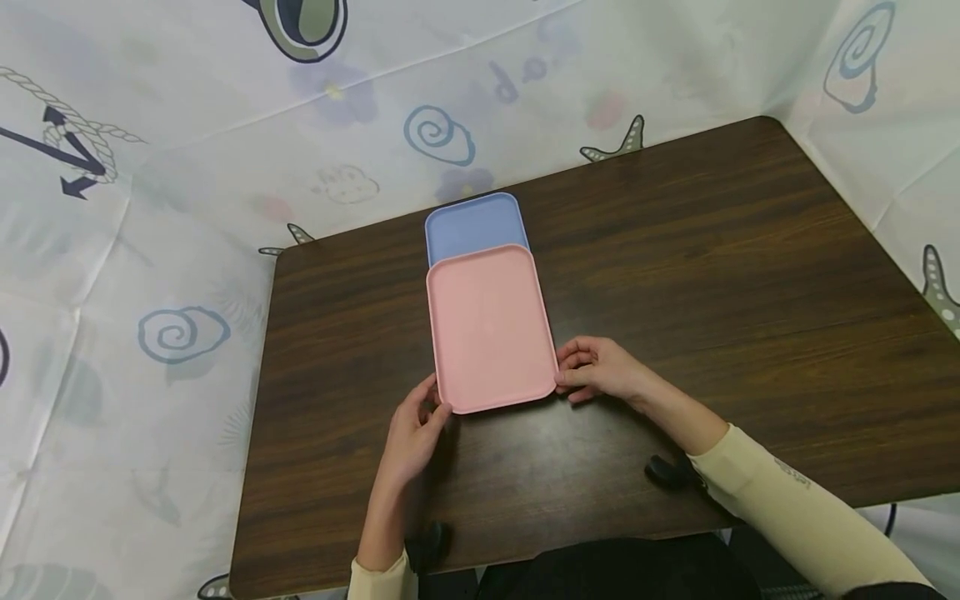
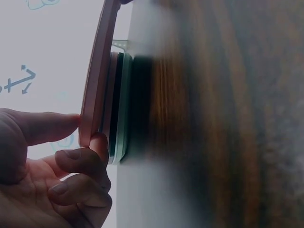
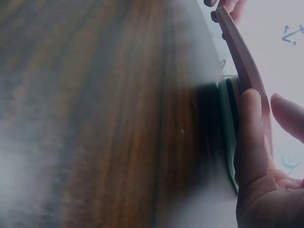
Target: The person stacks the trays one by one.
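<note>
A pink rectangular tray [image 1: 491, 329] lies between the two hands, its near edge raised off the stack beneath. At its near left corner my left hand [image 1: 411, 433] pinches the rim, thumb on top and fingers below. My right hand [image 1: 603, 367] holds the near right corner, fingers curled against the side and underside. Past the pink tray's far edge shows part of a blue tray [image 1: 480, 225]. The left wrist view shows several stacked trays edge-on, among them a green tray [image 2: 124, 104] nearest the tabletop. Most of the stack is hidden from above.
The trays are on a dark wood-grain table [image 1: 712, 275]. Patterned white cloth [image 1: 202, 192] hangs behind and along both sides. Black bands with dark camera blocks [image 1: 666, 472] sit at the wrists near the table's front edge.
</note>
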`<state>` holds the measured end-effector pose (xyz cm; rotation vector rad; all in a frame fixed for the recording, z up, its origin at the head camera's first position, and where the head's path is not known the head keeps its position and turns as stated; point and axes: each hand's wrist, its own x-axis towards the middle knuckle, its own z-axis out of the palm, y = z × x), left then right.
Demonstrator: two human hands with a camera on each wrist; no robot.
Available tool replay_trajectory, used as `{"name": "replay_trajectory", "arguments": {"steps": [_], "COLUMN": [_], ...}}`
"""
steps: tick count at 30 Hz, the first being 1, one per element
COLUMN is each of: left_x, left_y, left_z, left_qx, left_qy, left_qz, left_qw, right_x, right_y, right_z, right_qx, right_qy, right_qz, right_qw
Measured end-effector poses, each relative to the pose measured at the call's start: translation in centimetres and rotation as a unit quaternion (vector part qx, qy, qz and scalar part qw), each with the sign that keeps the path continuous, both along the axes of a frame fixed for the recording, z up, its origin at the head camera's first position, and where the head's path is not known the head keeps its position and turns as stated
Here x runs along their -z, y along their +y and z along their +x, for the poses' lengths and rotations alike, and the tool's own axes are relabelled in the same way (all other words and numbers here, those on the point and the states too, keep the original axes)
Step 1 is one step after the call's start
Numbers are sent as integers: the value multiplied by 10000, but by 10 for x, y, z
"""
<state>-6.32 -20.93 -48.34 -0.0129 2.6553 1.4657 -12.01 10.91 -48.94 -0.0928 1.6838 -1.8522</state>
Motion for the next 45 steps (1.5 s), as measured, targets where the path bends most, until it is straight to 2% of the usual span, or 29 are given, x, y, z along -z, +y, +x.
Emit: {"name": "replay_trajectory", "arguments": {"steps": [5,9,16,21,26,33,35,45], "left_x": [1,-4,-38,-45,-41,-9,-4,-3], "left_y": [0,1,15,19,16,2,0,-1], "left_z": [-8,-16,-23,-30,-39,-59,-64,-82], "left_qx": [-44,-85,-96,-207,-209,-303,-328,-343], "left_qy": [-9,-53,-90,-153,-83,-1,56,208], "left_qz": [137,216,235,174,317,345,359,208], "left_qw": [9999,9997,9996,9995,9992,9989,9988,9990], "right_x": [-1,-3,-5,-5,-6,-7,-7,-9], "right_y": [-2,-4,-7,-10,-12,-15,-16,-21], "right_z": [-6,-12,-21,-28,-34,-42,-44,-55], "right_qx": [69,174,382,484,586,790,848,1237], "right_qy": [36,78,136,195,256,441,495,627], "right_qz": [49,57,120,171,206,236,225,133], "right_qw": [10000,9998,9991,9985,9977,9956,9949,9902]}}
